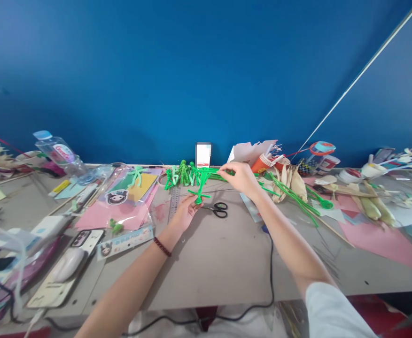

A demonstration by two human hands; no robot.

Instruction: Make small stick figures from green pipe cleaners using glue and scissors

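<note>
My left hand [186, 210] reaches across the grey table [223, 263] and pinches the lower end of a green pipe-cleaner figure [199, 188] that stands just above it. My right hand [239, 176] is closed on the upper green strands [214, 172] of the same bundle, fingers pinched together. A row of finished green pipe-cleaner shapes [181, 174] lies behind, near the blue wall. Black scissors [219, 209] rest flat on the table right of my left hand.
A clear ruler [173, 203], pink paper and packets [124, 202], a water bottle [59, 155], a white mouse [67, 264] and a phone lie at left. Corn husks [293, 184], long green stems [293, 197], paper cups [264, 163] and pink sheets [385, 239] lie at right. A black cable [271, 263] crosses the front.
</note>
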